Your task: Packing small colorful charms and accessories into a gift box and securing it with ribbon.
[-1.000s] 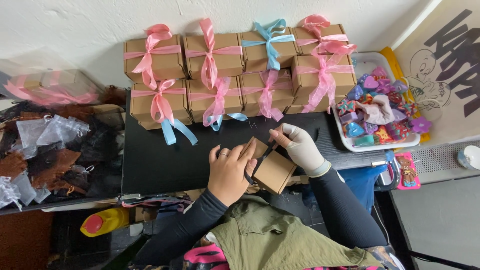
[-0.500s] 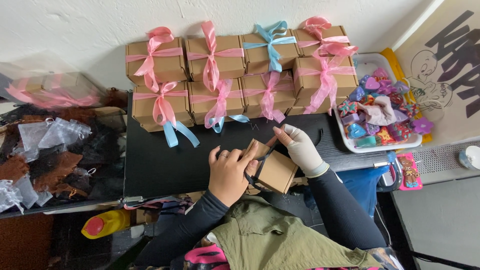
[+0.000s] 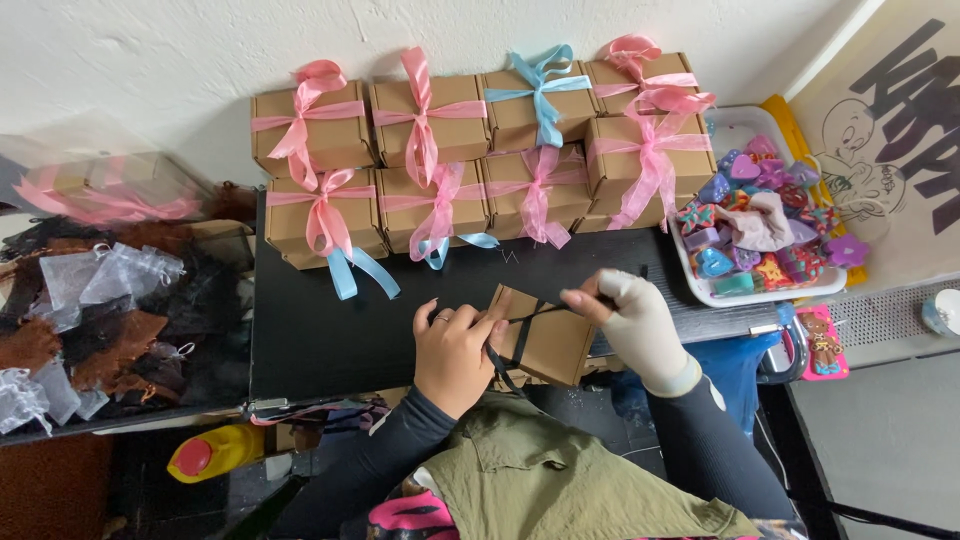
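Head view: the left hand (image 3: 455,352) is closed against the left side of a small brown cardboard box (image 3: 545,335), its fingers pinching a black ribbon (image 3: 520,335) that is crossed over the box's top. The right hand (image 3: 640,318), covered by a pale wrap, is closed on the other end of the same ribbon, which is pulled taut to the right. The box is held tilted at the near edge of a black table (image 3: 320,330), just in front of the person's body. Farther away, against the white wall, two rows of brown boxes tied with pink and blue bows (image 3: 480,160) are stacked. On the right, a white tray (image 3: 745,295) filled with small colourful shapes is seen. On the left, sheer fabric pouches (image 3: 100,290) are heaped.
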